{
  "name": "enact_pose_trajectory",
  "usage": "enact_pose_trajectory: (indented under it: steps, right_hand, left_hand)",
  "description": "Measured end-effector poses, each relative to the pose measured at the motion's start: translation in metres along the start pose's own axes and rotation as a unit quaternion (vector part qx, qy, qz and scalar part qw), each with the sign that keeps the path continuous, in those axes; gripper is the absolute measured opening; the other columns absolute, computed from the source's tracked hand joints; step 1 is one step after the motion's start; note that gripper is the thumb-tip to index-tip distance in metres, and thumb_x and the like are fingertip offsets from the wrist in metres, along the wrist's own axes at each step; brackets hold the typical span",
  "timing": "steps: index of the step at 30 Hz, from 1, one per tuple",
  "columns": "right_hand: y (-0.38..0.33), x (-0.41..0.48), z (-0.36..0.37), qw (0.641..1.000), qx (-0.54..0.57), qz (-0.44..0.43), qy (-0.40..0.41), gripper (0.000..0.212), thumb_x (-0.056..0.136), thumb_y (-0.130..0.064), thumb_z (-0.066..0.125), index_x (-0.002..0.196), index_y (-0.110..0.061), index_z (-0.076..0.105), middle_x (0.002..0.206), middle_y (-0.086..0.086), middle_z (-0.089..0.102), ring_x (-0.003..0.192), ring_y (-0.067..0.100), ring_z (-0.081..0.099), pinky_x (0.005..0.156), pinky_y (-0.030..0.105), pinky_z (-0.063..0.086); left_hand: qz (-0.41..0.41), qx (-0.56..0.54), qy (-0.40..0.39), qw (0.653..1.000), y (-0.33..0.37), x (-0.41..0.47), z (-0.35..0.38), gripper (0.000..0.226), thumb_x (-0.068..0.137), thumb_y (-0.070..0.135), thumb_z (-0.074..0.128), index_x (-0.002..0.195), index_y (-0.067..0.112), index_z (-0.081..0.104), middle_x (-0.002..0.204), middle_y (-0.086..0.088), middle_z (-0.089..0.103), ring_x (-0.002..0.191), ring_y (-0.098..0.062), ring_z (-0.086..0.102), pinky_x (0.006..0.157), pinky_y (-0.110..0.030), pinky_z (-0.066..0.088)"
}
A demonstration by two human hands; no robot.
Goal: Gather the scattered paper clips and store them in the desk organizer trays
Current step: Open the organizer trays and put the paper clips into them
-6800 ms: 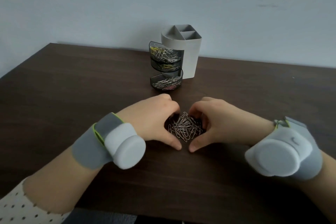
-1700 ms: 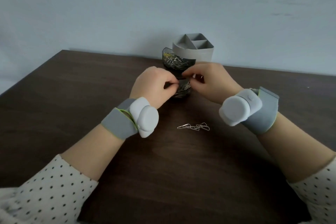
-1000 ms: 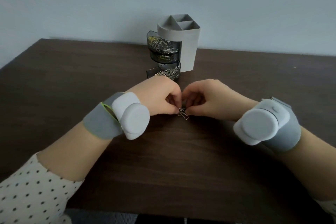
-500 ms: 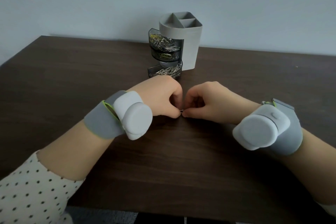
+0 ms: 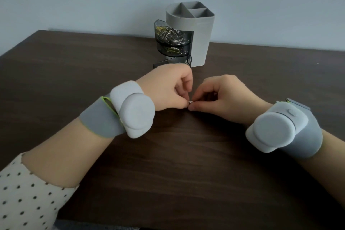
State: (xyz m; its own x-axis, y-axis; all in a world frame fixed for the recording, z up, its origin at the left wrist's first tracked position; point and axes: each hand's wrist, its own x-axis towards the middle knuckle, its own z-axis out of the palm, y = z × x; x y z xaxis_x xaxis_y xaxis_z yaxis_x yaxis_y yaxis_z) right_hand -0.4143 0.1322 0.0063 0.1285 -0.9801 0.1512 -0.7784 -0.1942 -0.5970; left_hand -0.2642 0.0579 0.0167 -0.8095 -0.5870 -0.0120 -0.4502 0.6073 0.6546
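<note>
My left hand (image 5: 168, 87) and my right hand (image 5: 218, 95) meet fingertip to fingertip low over the dark wooden desk (image 5: 56, 73). Both pinch a small bunch of silver paper clips (image 5: 190, 101), of which only a glint shows between the fingers. Behind them stands the grey desk organizer (image 5: 200, 43). Its smoked swing-out trays (image 5: 172, 40) hold silver and yellow clips. The bottom tray (image 5: 183, 61) is partly hidden by my left hand.
A pale wall runs behind the desk's far edge. Both wrists carry grey bands with white round units. The desk's near edge lies under my forearms, and its left corner slants away at the far left.
My hands dropped clips at the organizer, then came back to the few clips left on the desk and closed on them. In the last half second the clips have lifted slightly between my fingertips.
</note>
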Motion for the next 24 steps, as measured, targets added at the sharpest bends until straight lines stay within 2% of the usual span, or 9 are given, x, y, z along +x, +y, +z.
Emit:
enact_pose_trajectory:
  steps: [2,4,8,10,13,15,16,19,24]
  right_hand:
    - [0.003,0.000,0.002,1.000,0.004,-0.013,0.028,0.010,0.069,-0.023,0.075,0.074,-0.015,0.072,0.065,-0.010,0.057,0.061,0.003,0.052,0.061,0.007,0.038]
    - [0.005,0.002,0.004,0.996,0.005,-0.030,0.080,0.011,0.070,-0.022,0.075,0.076,-0.014,0.072,0.067,-0.004,0.056,0.059,0.005,0.050,0.060,0.009,0.037]
    - [0.004,0.020,0.006,0.971,-0.068,-0.083,0.212,0.012,0.076,-0.023,0.068,0.083,-0.015,0.073,0.065,-0.010,0.043,0.056,0.005,0.040,0.055,0.025,0.039]
    - [0.004,0.030,0.009,0.963,-0.088,-0.097,0.235,0.015,0.078,-0.024,0.064,0.088,-0.017,0.072,0.068,-0.009,0.043,0.061,0.008,0.045,0.055,0.027,0.042]
    - [0.009,0.042,0.014,0.965,-0.063,-0.080,0.243,0.017,0.080,-0.021,0.063,0.093,-0.016,0.072,0.072,0.003,0.054,0.067,0.019,0.056,0.060,0.031,0.045]
    - [0.013,0.047,0.014,0.966,-0.030,-0.067,0.249,0.018,0.081,-0.017,0.063,0.097,-0.012,0.071,0.077,0.011,0.061,0.069,0.018,0.054,0.065,0.029,0.044]
    - [0.015,0.047,0.014,0.965,-0.015,-0.065,0.253,0.019,0.081,-0.014,0.063,0.098,-0.011,0.070,0.079,0.012,0.062,0.069,0.014,0.052,0.067,0.022,0.042]
    - [0.021,0.047,0.013,0.964,0.013,-0.050,0.262,0.025,0.082,-0.010,0.062,0.106,-0.012,0.066,0.082,0.004,0.061,0.067,0.011,0.049,0.068,0.007,0.037]
    - [0.022,0.045,0.013,0.968,0.033,-0.033,0.247,0.025,0.081,-0.001,0.057,0.103,-0.012,0.063,0.085,-0.004,0.056,0.073,0.012,0.052,0.070,0.006,0.037]
  left_hand:
    - [0.008,-0.018,0.012,1.000,-0.002,-0.002,-0.001,0.029,0.070,0.005,0.069,0.071,0.026,0.049,0.070,0.009,0.065,0.061,-0.003,0.061,0.063,-0.016,0.051]
    - [0.021,-0.019,0.051,0.998,-0.003,-0.002,-0.003,0.025,0.070,0.007,0.069,0.070,0.026,0.054,0.071,0.009,0.065,0.063,-0.006,0.063,0.061,-0.013,0.051]
    - [0.041,-0.030,0.210,0.976,-0.011,0.002,-0.010,0.026,0.071,0.008,0.069,0.067,0.031,0.056,0.070,0.011,0.061,0.059,-0.002,0.056,0.059,-0.011,0.046]
    - [0.040,-0.037,0.258,0.965,-0.014,0.005,-0.012,0.023,0.071,0.007,0.069,0.068,0.028,0.059,0.069,0.014,0.060,0.059,-0.001,0.053,0.059,-0.009,0.043]
    - [0.020,-0.045,0.276,0.960,-0.021,0.007,-0.012,0.026,0.073,0.008,0.068,0.068,0.032,0.059,0.069,0.016,0.062,0.056,0.000,0.054,0.054,-0.005,0.041]
    - [0.009,-0.040,0.270,0.962,-0.024,0.007,-0.013,0.028,0.075,0.011,0.066,0.067,0.037,0.058,0.068,0.017,0.062,0.052,0.003,0.053,0.046,-0.001,0.036]
    - [0.007,-0.035,0.268,0.963,-0.025,0.007,-0.013,0.028,0.076,0.012,0.065,0.067,0.038,0.058,0.068,0.018,0.062,0.049,0.004,0.052,0.044,-0.001,0.035]
    - [0.002,-0.027,0.271,0.962,-0.026,0.007,-0.015,0.025,0.077,0.013,0.064,0.073,0.038,0.059,0.070,0.021,0.063,0.048,0.001,0.052,0.043,-0.002,0.036]
    - [0.001,-0.014,0.282,0.959,-0.027,0.007,-0.015,0.016,0.075,0.017,0.067,0.079,0.032,0.062,0.073,0.020,0.062,0.053,-0.001,0.053,0.051,-0.005,0.042]
